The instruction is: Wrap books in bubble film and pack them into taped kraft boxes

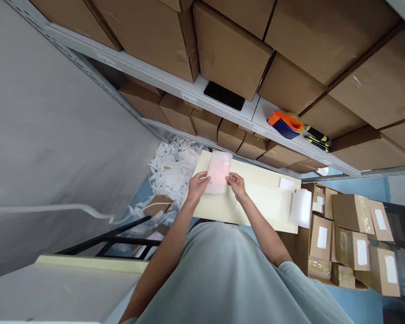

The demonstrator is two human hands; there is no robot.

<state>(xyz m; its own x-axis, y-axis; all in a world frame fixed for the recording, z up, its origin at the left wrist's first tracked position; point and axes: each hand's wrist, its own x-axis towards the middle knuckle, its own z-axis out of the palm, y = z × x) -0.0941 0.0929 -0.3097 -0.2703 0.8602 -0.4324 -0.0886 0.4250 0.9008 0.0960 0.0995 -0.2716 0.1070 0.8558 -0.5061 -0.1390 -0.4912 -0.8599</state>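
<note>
Between my two hands is a flat pink packet [218,170] in a translucent white wrapping, above the left part of a pale yellow table [256,193]. My left hand [199,184] pinches its left edge near the lower corner. On the opposite side, my right hand [236,184] grips the right edge with thumb and fingers. A small pale label shows near the packet's upper right, and a tiny dark mark sits at its lower left. What the wrapping encloses cannot be made out.
A white roll [301,208] and a white label stack [287,184] lie at the table's right end. Beyond it stands a large carton [303,252] of taped boxes. Shredded paper [173,166] heaps at left. Overhead, a shelf [222,108] bears boxes, a black phone [224,95] and an orange tape dispenser [285,123].
</note>
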